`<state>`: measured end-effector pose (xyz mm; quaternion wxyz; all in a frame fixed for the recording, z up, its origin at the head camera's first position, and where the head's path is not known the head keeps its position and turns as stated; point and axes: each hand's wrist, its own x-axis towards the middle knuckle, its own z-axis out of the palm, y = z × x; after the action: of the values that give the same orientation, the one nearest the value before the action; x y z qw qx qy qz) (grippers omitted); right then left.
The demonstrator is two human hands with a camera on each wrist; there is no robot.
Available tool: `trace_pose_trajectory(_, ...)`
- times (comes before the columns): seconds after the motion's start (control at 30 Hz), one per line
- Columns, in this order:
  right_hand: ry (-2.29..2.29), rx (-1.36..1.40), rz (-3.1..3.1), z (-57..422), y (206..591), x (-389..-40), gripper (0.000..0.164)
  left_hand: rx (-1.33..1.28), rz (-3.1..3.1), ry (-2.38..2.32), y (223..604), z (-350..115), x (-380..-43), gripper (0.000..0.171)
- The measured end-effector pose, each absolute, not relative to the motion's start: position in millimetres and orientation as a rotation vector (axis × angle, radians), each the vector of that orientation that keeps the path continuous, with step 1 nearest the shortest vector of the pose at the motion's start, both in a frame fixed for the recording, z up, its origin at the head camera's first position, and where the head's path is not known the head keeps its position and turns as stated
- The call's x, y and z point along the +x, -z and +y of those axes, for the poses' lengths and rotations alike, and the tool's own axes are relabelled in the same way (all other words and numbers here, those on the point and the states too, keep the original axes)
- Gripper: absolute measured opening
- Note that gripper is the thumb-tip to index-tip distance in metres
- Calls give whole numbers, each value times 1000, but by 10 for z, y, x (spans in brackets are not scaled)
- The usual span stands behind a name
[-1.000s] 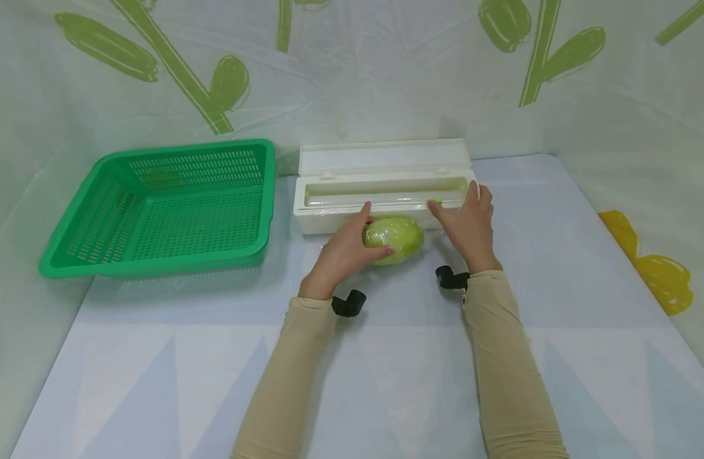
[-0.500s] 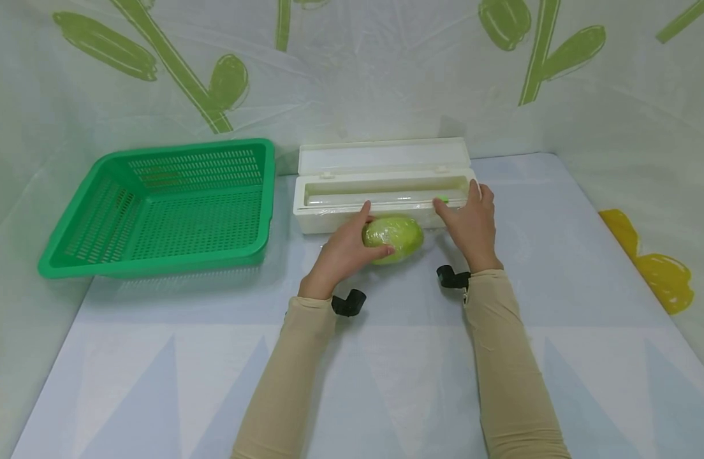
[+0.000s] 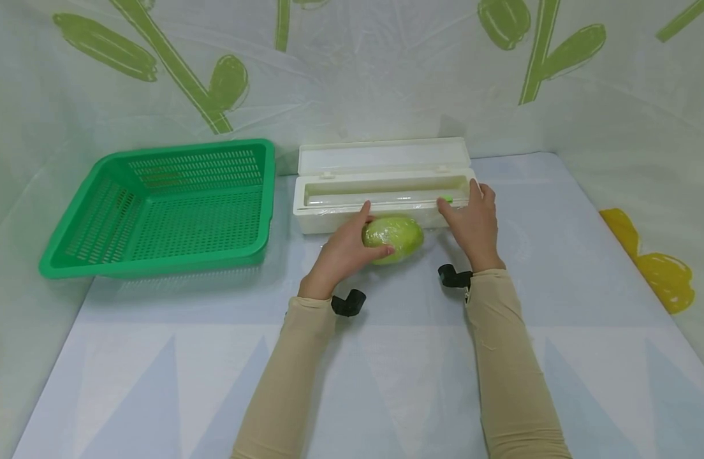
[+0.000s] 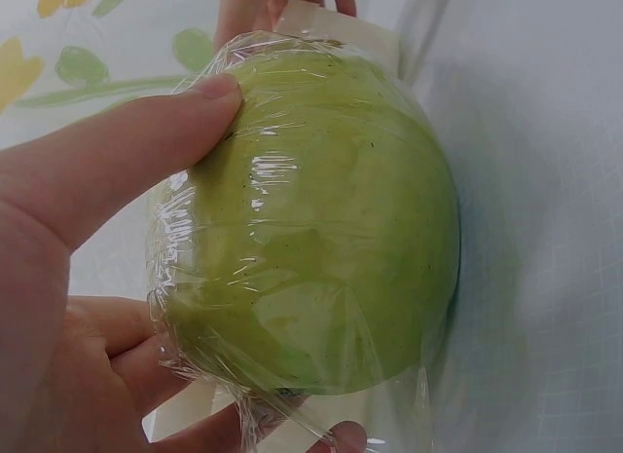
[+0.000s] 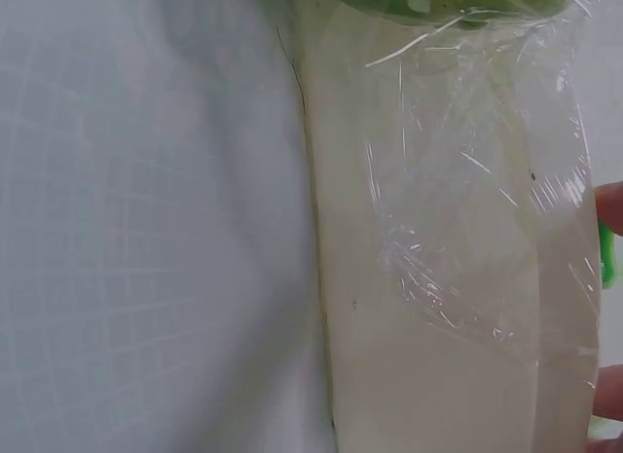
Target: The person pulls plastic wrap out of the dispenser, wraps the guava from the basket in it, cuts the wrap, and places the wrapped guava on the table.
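My left hand point(image 3: 346, 250) holds a pale green oval fruit point(image 3: 402, 240) loosely covered in clear cling film, its thumb on the near side. In the left wrist view the thumb presses on the filmed fruit point(image 4: 321, 219), with other fingers behind and below. Film stretches from the fruit to a white cling film box point(image 3: 329, 222), whose lid stands open at the back. My right hand point(image 3: 474, 223) grips the box's right end, thumb at the green slide cutter point(image 3: 446, 199) on the front edge. Fingertips show beside the cutter point(image 5: 607, 256) in the right wrist view.
A green slotted basket point(image 3: 254, 256) stands left of the box. A roll of film point(image 3: 375, 199) lies inside the box. The pale patterned tablecloth point(image 3: 398, 376) spreads under the forearms, and a printed sheet point(image 3: 375, 76) hangs behind.
My right thumb and the green slide cutter have moved a little to the right along the box edge. The left hand and the fruit have stayed in place.
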<state>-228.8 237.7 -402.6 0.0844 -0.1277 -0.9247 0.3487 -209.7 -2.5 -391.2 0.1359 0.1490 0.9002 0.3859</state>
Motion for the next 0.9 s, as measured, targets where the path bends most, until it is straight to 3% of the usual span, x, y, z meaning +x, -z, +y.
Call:
trace_pose_trajectory(0.33,-1020,-397,-2757,2387,4012,-2293,71,429,2608,-1124,3916,-32,-2093,101)
trace_pose_trajectory(0.9,-1086,-392,-2726,2420,4008,-2264,67,434,2604,-1118,3924,-32,-2104,101)
